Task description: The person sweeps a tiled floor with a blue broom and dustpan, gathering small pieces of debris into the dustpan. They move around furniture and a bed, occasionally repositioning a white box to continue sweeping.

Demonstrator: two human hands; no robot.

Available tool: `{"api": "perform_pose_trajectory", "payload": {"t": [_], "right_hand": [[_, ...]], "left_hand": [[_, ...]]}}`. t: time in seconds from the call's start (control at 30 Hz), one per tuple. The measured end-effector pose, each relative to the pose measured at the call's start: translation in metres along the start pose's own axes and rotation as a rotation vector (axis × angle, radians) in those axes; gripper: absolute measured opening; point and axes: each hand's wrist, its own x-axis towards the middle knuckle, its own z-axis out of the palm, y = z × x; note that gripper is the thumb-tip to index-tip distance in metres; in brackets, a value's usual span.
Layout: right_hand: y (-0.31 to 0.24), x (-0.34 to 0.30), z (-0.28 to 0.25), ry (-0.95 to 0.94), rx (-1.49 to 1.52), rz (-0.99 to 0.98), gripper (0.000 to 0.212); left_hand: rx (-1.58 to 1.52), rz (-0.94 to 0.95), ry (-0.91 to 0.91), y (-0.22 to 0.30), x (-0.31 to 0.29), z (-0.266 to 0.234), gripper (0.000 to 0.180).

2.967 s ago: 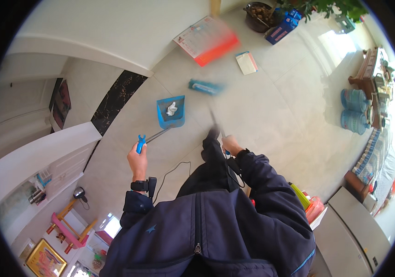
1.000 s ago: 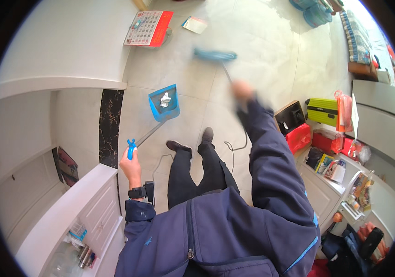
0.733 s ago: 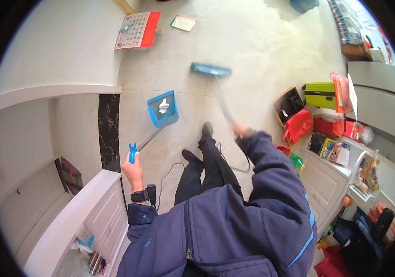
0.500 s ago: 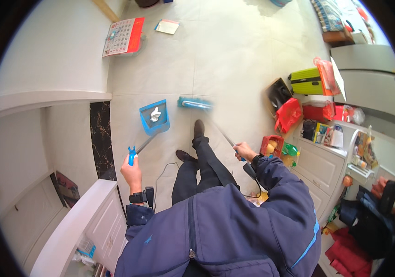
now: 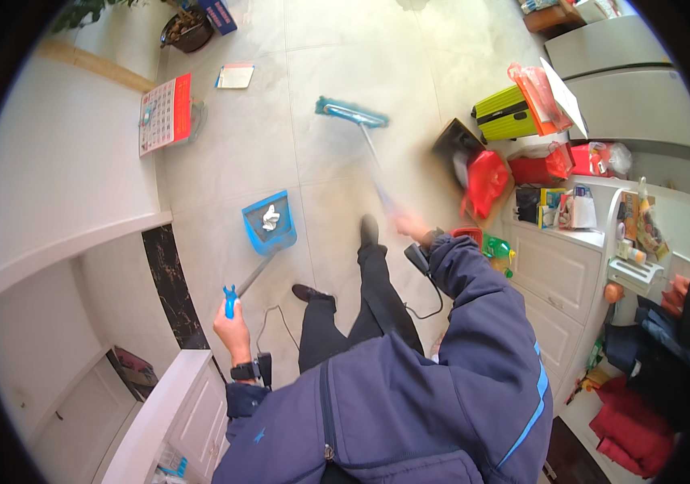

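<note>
— What have you got in each hand?

— My left hand (image 5: 232,327) is closed round the handle of the blue dustpan (image 5: 269,224), which sits on the pale tiled floor (image 5: 232,137) with a white scrap in it. My right hand (image 5: 409,224), blurred, grips the broom (image 5: 351,113), its blue head out ahead of my shoes.

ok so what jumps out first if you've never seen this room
The blue dustpan on the pale floor left of centre, with white scraps in it, its long handle gripped by the left hand. Ahead, the right hand, blurred, holds a broom with a teal head out on the tiles. Bright red bags crowd the right side.
</note>
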Motion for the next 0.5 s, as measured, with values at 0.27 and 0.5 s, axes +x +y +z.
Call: {"api": "perform_pose_trajectory", "payload": {"t": [0.27, 0.5], "right_hand": [[-0.063, 0.224, -0.112, 0.115, -0.560, -0.309, 0.018], [-0.035, 0.295, -0.097, -0.127, -1.522, -0.664, 0.012]], "left_hand": [[0.001, -0.082, 0.016, 0.069, -0.013, 0.052, 0.028], [-0.013, -0.106, 0.031, 0.083, -0.031, 0.054, 0.027]]}}
